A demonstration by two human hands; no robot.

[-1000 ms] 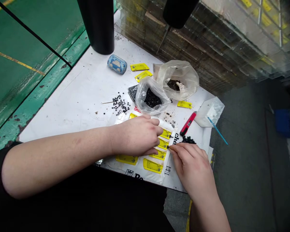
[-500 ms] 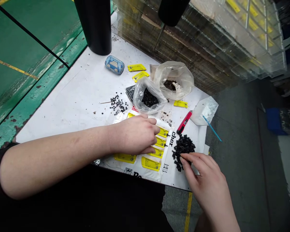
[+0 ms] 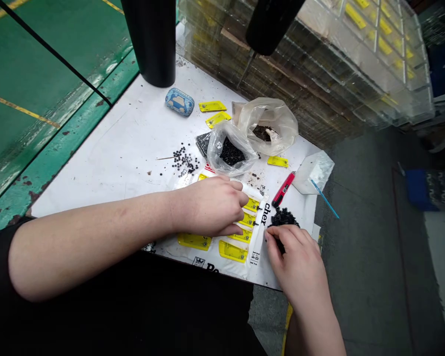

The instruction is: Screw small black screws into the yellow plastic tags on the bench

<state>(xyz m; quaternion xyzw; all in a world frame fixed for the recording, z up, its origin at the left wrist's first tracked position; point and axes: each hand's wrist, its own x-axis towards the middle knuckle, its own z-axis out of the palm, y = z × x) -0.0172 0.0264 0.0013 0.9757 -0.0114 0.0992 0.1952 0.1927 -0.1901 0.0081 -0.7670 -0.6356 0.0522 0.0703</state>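
Note:
My left hand [image 3: 213,206] rests palm down over a white printed plastic bag [image 3: 237,269]. Its fingers are bent, with thumb and forefinger apart at the rows of yellow plastic pieces [image 3: 233,250]; the palm hides several of them. Small black parts stick out at the right ends of some yellow pieces. My right hand [image 3: 298,259] is at the left edge of a heap of small black plastic parts [image 3: 284,216], covering its lower portion. Thumb and forefinger are pinched together there; whatever is between the tips is too small to make out.
A red utility knife [image 3: 284,189] lies above the heap. Behind are an open bag of black beads [image 3: 232,153], another open bag [image 3: 285,121], a blue tin [image 3: 180,102] and loose black beads [image 3: 184,160]. Stacked clear trays [image 3: 356,64] stand at the back; black cylinders [image 3: 150,44] hang overhead.
My right hand has moved left from the heap of black parts, its fingertips still pinched. My left hand stays in place over the yellow pieces. The view has shifted slightly.

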